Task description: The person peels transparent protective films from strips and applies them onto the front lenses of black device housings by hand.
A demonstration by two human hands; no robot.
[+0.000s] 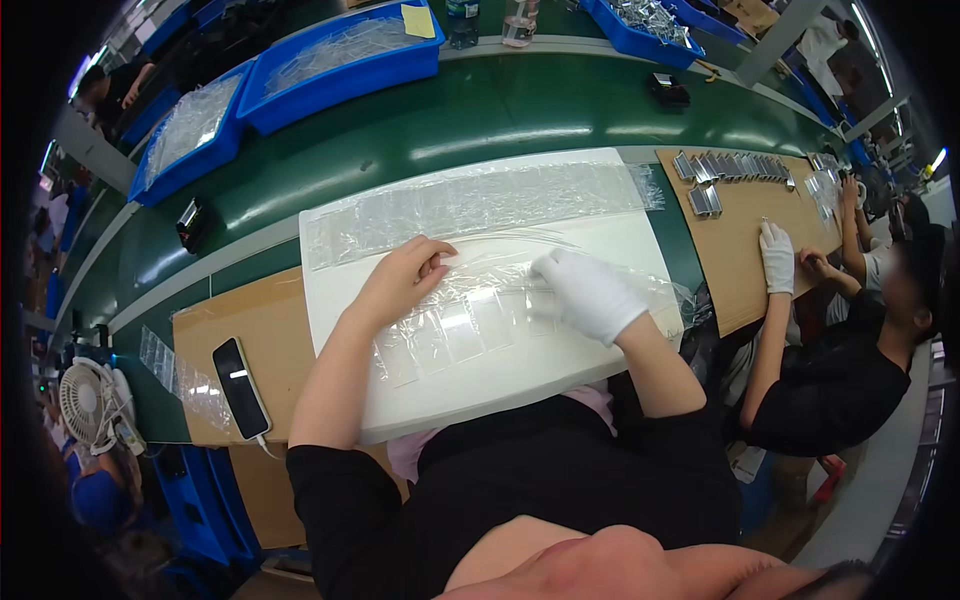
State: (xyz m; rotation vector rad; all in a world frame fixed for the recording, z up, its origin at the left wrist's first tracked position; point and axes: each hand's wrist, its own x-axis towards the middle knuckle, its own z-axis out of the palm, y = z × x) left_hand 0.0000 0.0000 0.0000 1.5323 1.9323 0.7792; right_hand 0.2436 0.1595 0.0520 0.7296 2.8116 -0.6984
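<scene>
A white board (350, 400) lies in front of me. On its near half is a sheet of clear, shiny plastic film (490, 276). Several flat, clear rectangular pieces (463, 333) show in a row at its near side. My bare left hand (410, 278) has its fingers curled in on the film's left end, pinching it. Over the film's right part is my right hand (590, 295) in a white glove, smeared by motion, so its grip does not show. Along the board's far edge runs a wide strip of clear plastic film (480, 203).
Blue bins (262, 118) of clear pieces stand at the far left, and a blue bin of metal parts (645, 50) at the back. A phone (241, 388) lies on cardboard to the left. On the right, a co-worker (835, 375) sits by cardboard with metal parts (740, 168).
</scene>
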